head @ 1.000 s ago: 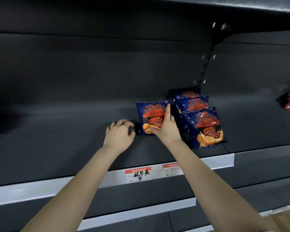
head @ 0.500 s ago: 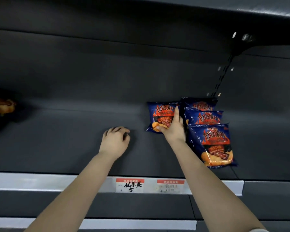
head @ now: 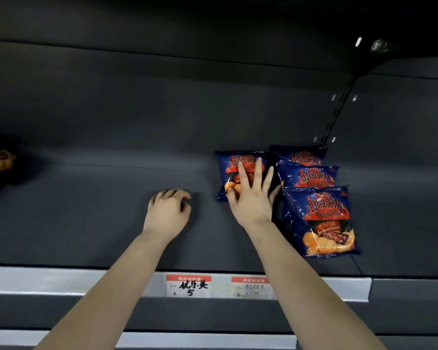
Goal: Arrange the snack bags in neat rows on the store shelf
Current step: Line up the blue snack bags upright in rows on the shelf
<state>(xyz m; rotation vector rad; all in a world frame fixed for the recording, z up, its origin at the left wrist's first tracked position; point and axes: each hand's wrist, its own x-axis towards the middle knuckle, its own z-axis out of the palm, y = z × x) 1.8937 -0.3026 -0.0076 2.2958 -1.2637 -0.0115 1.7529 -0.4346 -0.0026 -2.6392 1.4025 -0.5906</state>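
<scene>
Now right hand (head: 250,200) splays fingers over leftmost snack bag (head: 227,173), earlier just index raised; left hand (head: 168,213) stays loosely curled, empty.

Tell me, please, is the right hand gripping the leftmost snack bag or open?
Open: the right hand has straight, spread fingers lying across the leftmost snack bag, not curled round it.

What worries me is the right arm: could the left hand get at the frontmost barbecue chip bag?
Probably not directly: the right hand, spread on the left chip bag, and its forearm lie between the left hand and the front barbecue chip bag.
</scene>
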